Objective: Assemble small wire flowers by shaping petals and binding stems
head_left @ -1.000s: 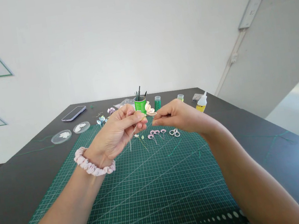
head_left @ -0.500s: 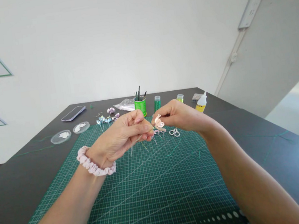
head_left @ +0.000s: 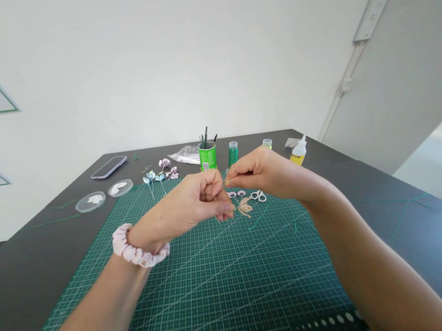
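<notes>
A small peach-coloured flower [head_left: 245, 207] with slender petals sticks out to the right from my left hand [head_left: 204, 196], whose thumb and fingers pinch it at the base. Just above, the fingertips of my right hand [head_left: 257, 168] are pressed together close to the left knuckles; whatever lies between them is too small to make out. Behind the flower, small pink looped pieces [head_left: 240, 193] lie on the green cutting mat [head_left: 222, 287]. White-handled scissors [head_left: 259, 196] rest just right of them.
Behind my hands stand a green tin of tools [head_left: 207, 157], a tube of green bits [head_left: 233, 153] and a glue bottle [head_left: 298, 151]. Blue and purple flowers [head_left: 159, 178], two clear dishes [head_left: 90, 201] and a phone [head_left: 109, 167] lie left. A stencil [head_left: 331, 330] lies near the front.
The flower has swung down, from upright between the hands to pointing right and downward. My left hand has turned and sunk a little; the right fingertips have come above it.
</notes>
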Tool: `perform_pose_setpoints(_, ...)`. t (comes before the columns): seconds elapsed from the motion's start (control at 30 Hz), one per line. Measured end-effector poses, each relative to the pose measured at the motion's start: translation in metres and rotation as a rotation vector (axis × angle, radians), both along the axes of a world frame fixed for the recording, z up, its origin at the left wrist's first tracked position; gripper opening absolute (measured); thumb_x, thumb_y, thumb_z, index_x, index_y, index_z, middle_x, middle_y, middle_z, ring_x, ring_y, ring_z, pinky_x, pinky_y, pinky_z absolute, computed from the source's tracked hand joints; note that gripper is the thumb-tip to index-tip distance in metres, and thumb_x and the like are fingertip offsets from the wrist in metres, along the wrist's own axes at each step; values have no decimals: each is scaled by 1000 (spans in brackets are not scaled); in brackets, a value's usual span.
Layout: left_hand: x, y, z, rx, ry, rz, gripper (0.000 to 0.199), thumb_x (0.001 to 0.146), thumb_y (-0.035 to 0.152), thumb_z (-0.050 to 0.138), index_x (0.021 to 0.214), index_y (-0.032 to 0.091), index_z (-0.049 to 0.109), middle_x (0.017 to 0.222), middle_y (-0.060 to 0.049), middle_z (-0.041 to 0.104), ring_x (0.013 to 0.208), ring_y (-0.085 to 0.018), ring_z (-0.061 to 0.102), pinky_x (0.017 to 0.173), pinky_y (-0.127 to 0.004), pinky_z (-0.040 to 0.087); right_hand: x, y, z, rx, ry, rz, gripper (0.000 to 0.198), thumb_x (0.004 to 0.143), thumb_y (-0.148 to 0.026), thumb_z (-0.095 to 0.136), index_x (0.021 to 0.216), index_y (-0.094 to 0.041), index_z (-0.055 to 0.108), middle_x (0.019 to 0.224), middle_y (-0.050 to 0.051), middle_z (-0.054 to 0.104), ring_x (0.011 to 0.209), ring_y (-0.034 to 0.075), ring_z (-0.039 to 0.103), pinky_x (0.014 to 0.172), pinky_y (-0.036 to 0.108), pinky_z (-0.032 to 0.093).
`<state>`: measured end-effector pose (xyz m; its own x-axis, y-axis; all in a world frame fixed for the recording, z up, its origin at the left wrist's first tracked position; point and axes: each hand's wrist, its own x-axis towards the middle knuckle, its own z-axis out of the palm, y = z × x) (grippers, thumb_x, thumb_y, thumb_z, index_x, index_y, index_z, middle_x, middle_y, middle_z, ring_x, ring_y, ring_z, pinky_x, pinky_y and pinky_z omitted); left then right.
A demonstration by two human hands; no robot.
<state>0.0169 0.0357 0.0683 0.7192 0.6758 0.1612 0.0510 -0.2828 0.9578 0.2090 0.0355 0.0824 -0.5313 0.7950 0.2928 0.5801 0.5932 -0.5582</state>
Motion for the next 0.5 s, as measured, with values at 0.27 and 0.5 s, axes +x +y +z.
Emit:
perform_pose_setpoints(0.27, -4, 4, -3, 66, 62, 14, 32, 76, 6, 57, 67, 22, 30, 60, 7, 51, 64, -9, 60, 54, -21, 44, -6, -11, 4, 273, -135, -60, 28, 83, -8, 54, 56, -15, 55, 53, -4, 49, 51, 7, 36, 50, 26, 26)
perform_pose_setpoints(0.5, -6, 5, -3, 132, 80, 55, 33, 79, 9, 57, 67, 22, 29, 62, 7, 51, 65, -9, 60, 55, -21, 43, -8, -22, 6, 405, -167, -60, 36, 86, -11, 55, 52, -17, 45, 50, -4, 39, 50, 7, 31, 50, 27, 24)
